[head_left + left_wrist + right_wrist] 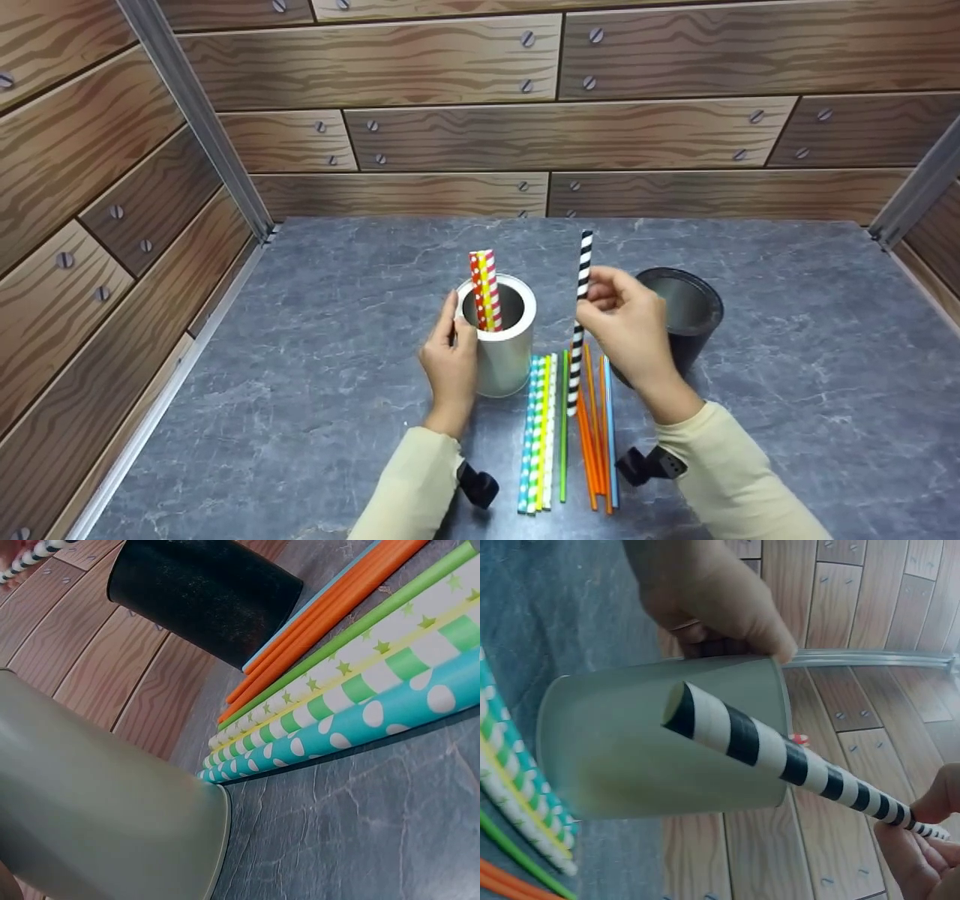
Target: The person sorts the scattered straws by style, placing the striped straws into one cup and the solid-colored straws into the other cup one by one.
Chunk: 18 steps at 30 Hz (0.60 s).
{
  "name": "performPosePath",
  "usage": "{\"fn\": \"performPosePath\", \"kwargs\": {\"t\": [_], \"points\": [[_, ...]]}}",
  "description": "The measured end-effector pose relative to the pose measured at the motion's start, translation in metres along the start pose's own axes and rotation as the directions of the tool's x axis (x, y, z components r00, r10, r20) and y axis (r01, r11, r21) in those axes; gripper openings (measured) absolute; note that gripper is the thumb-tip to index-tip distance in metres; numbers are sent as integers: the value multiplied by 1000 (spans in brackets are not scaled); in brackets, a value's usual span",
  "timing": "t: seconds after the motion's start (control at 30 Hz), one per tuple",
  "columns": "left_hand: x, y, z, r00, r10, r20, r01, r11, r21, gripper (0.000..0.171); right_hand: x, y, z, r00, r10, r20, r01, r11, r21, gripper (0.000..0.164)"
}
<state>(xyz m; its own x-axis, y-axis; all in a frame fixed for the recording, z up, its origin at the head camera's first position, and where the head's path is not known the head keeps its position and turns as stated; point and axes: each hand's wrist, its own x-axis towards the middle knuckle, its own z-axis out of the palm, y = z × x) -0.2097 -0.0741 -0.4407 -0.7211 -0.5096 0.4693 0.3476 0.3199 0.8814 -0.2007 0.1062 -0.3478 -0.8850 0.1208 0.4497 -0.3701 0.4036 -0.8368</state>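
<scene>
My right hand [630,322] pinches a black-and-white striped paper straw [583,262] between thumb and fingers. The straw is held nearly upright, above the loose straws and right of a silver metal can [506,367]. Against the can's left side, my left hand [450,367] holds it near the rim; some of its fingers are hidden behind the can. Inside the can stand a few patterned straws [485,289], red, yellow and pink-striped. In the right wrist view the striped straw [772,750] passes in front of the can [630,757], its open end toward the camera.
Patterned paper straws [536,450] in blue, green, yellow and white lie in a row before the can. Beside them are a green straw [563,457], several orange straws [592,442] and a blue one [611,450]. A black can [697,345] stands behind my right hand.
</scene>
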Motion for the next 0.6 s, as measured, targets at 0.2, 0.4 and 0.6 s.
{"fn": "performPosePath", "kwargs": {"t": [0.2,0.4,0.6], "points": [[0,0,0,1000,-3,12,3,1000,7,40,4,-13,1,993,-91,-73,100,985,140,31],[0,-1,-1,1000,-5,27,5,1000,2,40,8,-25,5,981,-133,-140,166,952,256,30],[0,-1,0,1000,-3,8,3,1000,15,39,11,-34,10,962,-179,-208,239,917,320,30]]}}
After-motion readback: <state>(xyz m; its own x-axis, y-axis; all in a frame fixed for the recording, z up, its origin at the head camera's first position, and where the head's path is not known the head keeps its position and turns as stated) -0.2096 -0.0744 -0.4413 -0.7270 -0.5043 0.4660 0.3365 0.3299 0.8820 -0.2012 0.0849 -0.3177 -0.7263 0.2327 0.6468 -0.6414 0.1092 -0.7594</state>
